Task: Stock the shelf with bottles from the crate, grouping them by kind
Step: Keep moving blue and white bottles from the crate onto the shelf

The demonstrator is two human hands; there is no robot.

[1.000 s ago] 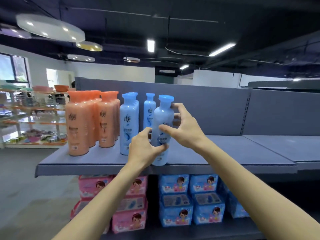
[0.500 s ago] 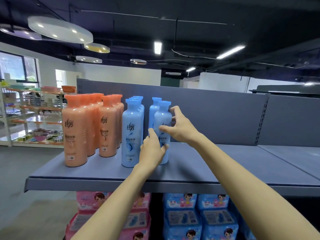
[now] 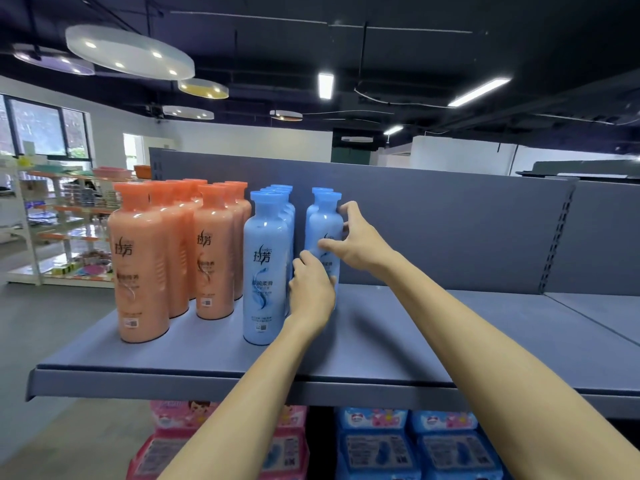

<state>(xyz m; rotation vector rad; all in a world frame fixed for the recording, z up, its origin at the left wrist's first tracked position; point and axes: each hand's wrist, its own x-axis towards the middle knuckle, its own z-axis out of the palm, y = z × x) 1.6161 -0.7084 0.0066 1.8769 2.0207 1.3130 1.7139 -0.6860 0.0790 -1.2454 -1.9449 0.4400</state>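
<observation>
Both hands on one light-blue plastic bottle [image 3: 325, 233], upright on grey metal shelf [image 3: 398, 337]: left hand [image 3: 310, 292] wraps its base, right hand [image 3: 358, 242] fingers grip its shoulder.

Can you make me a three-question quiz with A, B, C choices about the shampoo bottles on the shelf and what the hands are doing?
1. Where do the orange bottles stand from the blue bottles?
A. left
B. right
C. on the shelf below

2. What colour is the bottle in the hands?
A. orange
B. blue
C. green

3. How is that bottle?
A. lying flat
B. upside down
C. upright on the shelf

Answers:
1 A, the orange group fills the shelf's left end.
2 B, its body and cap are blue.
3 C, its cap points up, with the left hand low on it and the right hand higher.
</observation>
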